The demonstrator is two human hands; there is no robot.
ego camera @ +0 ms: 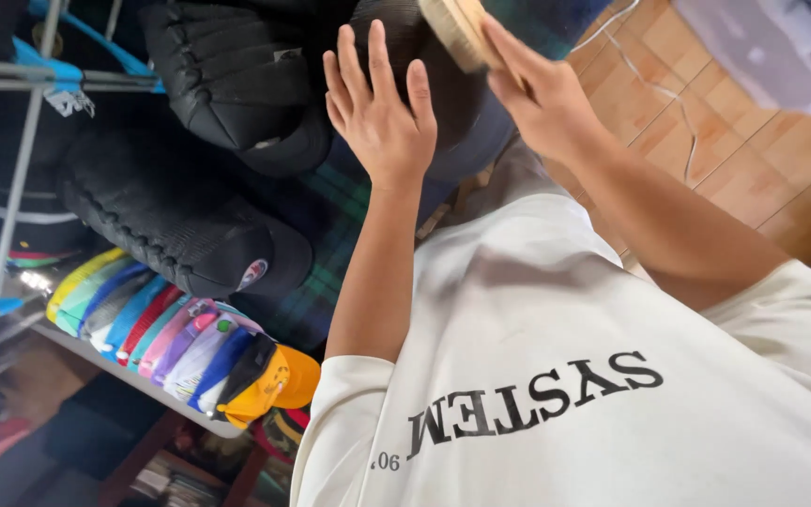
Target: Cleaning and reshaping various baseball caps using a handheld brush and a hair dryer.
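Both arms are raised in front of the white T-shirt [556, 376], reaching up toward a dark cap [424, 66] at the top of the view. The left hand [379, 108] is lifted with the forearm nearly upright, palm toward the cap, fingers spread and straight, laid flat against the cap's dark rounded crown without gripping it. The right hand [542, 89] comes in from the right on a slanted forearm; its fingers are closed around a wooden brush [457, 33], which is held against the top of the same cap (only the pale wood back and a fringe of light bristles show, the rest runs out of frame).

The cap's fabric looks smooth and matte. To the left, rows of black caps [180, 221] are stacked tightly, their ridged seams forming ribbed rolls. Below them sits a nested row of colourful caps [171, 338], ending in an orange brim, on a pale shelf [96, 355]. A grey metal rack [11, 160] stands at far left, and tan floor tiles [753, 160] lie at right
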